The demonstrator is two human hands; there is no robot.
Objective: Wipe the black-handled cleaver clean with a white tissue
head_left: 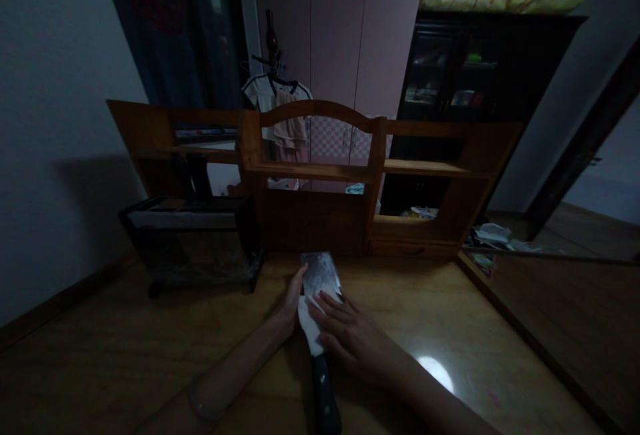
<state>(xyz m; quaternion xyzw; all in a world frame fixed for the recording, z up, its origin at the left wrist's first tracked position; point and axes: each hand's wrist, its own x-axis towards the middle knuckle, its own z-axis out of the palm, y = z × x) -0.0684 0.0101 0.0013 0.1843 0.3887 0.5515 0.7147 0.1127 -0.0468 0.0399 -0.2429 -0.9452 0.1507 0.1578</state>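
Cleaver lies flat on the tabletop, handle toward the person. Right hand, fingers flat, presses a white cloth onto the blade; left hand braces its left side, grip unclear. In this dimness, a slipping cloth could carry fingers onto the edge

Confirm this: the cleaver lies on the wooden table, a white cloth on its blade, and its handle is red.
Wrong on the handle: the head view shows it black, not red. The cleaver, wooden table and white cloth are as stated.
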